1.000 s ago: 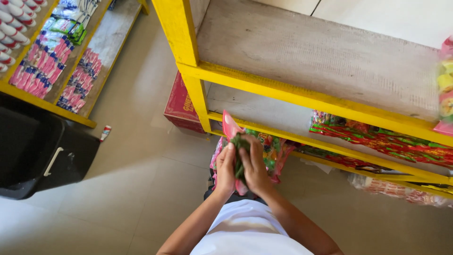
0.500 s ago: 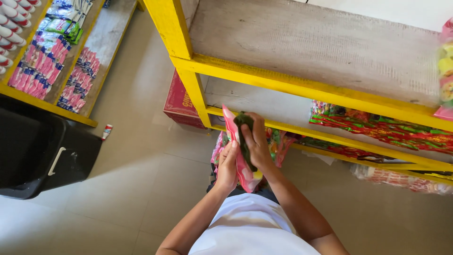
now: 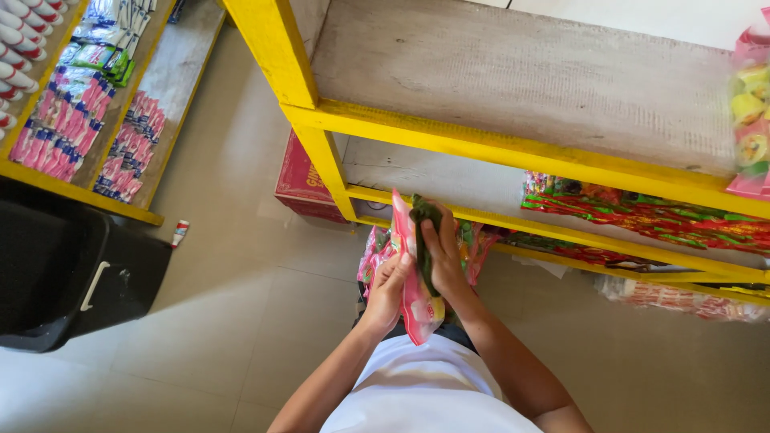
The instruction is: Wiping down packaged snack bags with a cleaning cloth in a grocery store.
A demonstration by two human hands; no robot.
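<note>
Both hands working one pink snack packet (image 3: 417, 301), held upright in front of the yellow shelf unit (image 3: 513, 148), just above the person's white shirt (image 3: 425, 393). Left hand (image 3: 387, 285) clamping the packet's left edge, fingers together, thumb on the front. Right hand (image 3: 441, 252) wrapping the packet's top from behind, fingers curled round a dark green bit (image 3: 423, 212) at its upper end; can't tell what that bit is.

More pink/green packets (image 3: 473, 240) hanging or lying just behind the held one, at floor level under the lowest board; count unclear, partly hidden by the hands.

Shelf unit: 3 boards showing. Top board holding 1 clear pink bag of round yellow/green sweets (image 3: 752, 120) at far rt. Middle board holding a row of red/green packets (image 3: 642, 212), too tightly packed to count. Lowest board: more packets in clear wrap (image 3: 682, 297), rt side.

Red carton (image 3: 301, 180) sitting on the floor behind the yellow post. Black bin (image 3: 72, 277) at lt, contents not visible. 2nd yellow rack (image 3: 88, 120) top lt carrying pink/blue sachet strips, too many to count
</note>
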